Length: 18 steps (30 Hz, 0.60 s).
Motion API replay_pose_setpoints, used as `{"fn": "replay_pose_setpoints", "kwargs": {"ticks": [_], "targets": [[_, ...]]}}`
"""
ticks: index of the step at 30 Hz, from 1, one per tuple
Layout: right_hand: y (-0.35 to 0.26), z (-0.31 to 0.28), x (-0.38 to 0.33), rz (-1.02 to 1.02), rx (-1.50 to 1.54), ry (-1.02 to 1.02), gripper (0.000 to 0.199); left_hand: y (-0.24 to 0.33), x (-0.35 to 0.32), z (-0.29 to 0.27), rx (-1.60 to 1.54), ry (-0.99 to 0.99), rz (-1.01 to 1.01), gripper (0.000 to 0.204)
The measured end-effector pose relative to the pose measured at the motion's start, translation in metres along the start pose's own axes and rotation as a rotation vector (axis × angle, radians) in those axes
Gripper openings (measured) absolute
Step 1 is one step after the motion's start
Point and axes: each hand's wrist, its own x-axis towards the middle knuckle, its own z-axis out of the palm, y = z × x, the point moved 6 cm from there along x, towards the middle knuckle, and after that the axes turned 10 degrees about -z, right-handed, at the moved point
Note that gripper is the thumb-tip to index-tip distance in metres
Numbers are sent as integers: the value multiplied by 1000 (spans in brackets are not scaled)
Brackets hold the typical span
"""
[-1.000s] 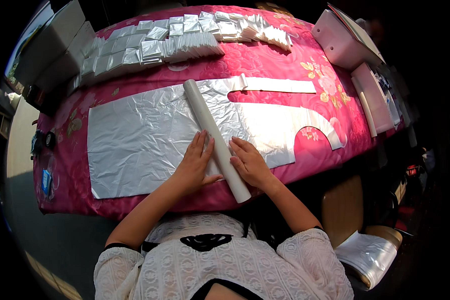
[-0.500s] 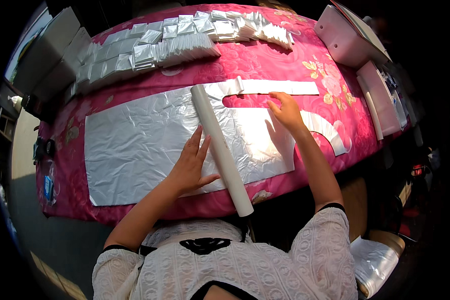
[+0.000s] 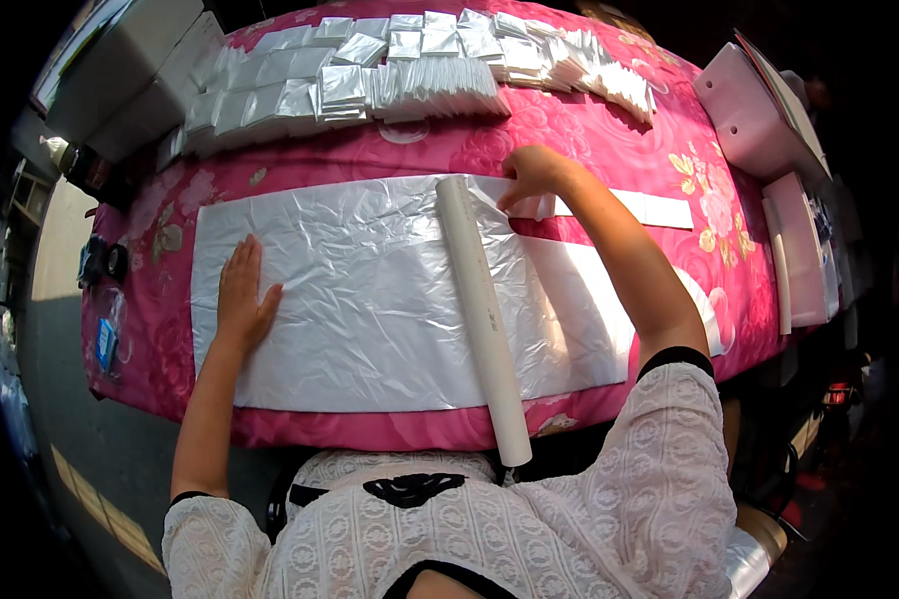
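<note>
A thin white plastic apron (image 3: 320,339) lies spread and wrinkled across the table, its narrower strap parts reaching right. Across its middle rests a long pale tube (image 3: 484,319), its near end jutting past the table edge. My left hand (image 3: 242,299) lies flat on the apron's left part, fingers stretched out and holding nothing. Beyond the tube's right side, my right hand (image 3: 531,178) has its fingers bent and pinched at the apron's far edge, beside the cut-out. My forearm covers part of the straps.
Rows of small folded white plastic packets (image 3: 340,90) fill the table's far side. White boxes stand at the left (image 3: 140,80) and right (image 3: 749,115). A blue packet (image 3: 106,344) lies near the left edge. The tablecloth (image 3: 669,150) is pink and flowered.
My left hand has moved left, from beside the tube to the apron's left part. My right hand has moved left and away from me to the far edge, its fingers now closing there.
</note>
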Motion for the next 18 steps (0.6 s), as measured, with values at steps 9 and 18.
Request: {"fn": "replay_pose_setpoints", "kwargs": {"ticks": [9, 18], "targets": [[18, -3, -51, -14, 323, -119, 37, 6, 3, -7, -28, 28, 2, 64], [146, -1, -124, 304, -319, -251, 37, 3, 1, -7, -25, 38, 22, 62]]}}
